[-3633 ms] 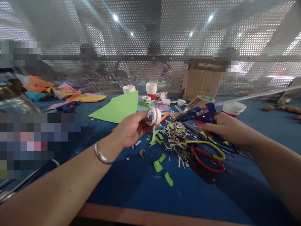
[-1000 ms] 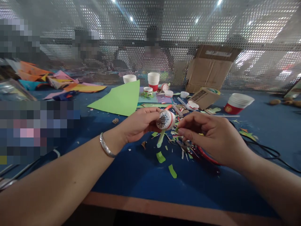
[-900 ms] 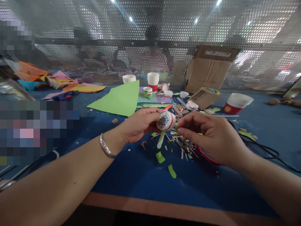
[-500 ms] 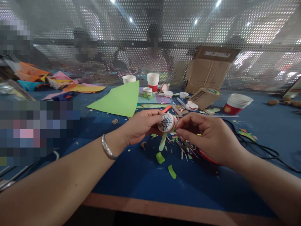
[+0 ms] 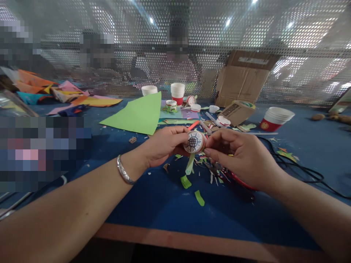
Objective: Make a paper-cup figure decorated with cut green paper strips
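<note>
Disc (image 5: 194, 141), white with a dark grid drawn on its face, is held up between both hands over the blue table (image 5: 153, 208), above some scraps (image 5: 185, 181). From where I stand, the left hand (image 5: 166, 144) has it gripped by the left edge, thumb against it and the other fingers curled behind. At the opposite edge, thumb and forefinger of the right hand (image 5: 238, 155) meet; whether they pinch something small or merely touch the side, I can't tell. It looks like paper, so I'd guess it weighs almost nothing, fairly stiff around the edge, softer in the face, and not slippery. The edge seems the safest hold; the pale green strip (image 5: 190, 165) hanging below looks floppy and easy to tear.
</note>
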Demonstrator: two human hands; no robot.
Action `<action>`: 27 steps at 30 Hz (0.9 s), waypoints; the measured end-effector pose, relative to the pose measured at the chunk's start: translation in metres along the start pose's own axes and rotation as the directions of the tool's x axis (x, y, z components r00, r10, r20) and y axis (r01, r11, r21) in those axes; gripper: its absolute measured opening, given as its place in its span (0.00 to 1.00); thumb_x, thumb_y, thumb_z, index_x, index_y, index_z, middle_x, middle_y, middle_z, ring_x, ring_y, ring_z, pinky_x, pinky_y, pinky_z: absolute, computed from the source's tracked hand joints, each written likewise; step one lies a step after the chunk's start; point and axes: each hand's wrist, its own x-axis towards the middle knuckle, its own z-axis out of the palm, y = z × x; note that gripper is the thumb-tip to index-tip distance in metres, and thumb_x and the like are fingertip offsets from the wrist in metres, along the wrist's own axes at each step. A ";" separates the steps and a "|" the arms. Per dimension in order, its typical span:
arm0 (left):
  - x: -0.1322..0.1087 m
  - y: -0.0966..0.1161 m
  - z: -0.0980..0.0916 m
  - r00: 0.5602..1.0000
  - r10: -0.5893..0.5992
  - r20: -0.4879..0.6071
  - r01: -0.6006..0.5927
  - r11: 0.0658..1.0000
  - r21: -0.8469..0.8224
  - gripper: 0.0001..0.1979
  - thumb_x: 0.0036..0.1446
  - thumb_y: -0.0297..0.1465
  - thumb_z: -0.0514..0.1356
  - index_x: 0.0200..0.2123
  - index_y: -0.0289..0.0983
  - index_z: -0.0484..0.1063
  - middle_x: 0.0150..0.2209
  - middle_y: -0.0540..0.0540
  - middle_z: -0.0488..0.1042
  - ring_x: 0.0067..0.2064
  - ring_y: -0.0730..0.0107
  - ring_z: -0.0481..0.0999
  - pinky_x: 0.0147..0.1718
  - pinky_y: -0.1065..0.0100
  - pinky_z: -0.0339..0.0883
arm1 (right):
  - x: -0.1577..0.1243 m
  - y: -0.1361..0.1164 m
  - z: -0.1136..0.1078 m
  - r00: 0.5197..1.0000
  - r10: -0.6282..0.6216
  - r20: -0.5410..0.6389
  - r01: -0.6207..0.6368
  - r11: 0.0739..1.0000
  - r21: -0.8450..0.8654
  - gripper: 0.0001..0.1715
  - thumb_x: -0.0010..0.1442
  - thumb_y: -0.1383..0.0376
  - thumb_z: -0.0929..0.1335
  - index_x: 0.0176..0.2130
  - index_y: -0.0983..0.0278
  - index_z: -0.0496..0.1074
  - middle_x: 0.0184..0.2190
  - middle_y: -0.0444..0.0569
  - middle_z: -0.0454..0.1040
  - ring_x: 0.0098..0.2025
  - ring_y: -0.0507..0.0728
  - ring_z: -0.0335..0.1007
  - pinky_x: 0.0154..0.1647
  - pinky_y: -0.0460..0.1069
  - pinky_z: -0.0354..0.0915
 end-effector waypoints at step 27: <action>0.006 0.005 -0.009 0.965 0.191 -0.181 -0.212 0.971 -0.106 0.04 0.56 0.25 0.60 0.29 0.34 0.73 0.30 0.48 0.73 0.33 0.72 0.73 0.31 0.71 0.70 | -0.018 -0.015 0.004 0.873 0.022 0.486 0.123 0.957 -0.264 0.03 0.62 0.63 0.72 0.37 0.60 0.78 0.31 0.42 0.78 0.29 0.52 0.70 0.29 0.47 0.62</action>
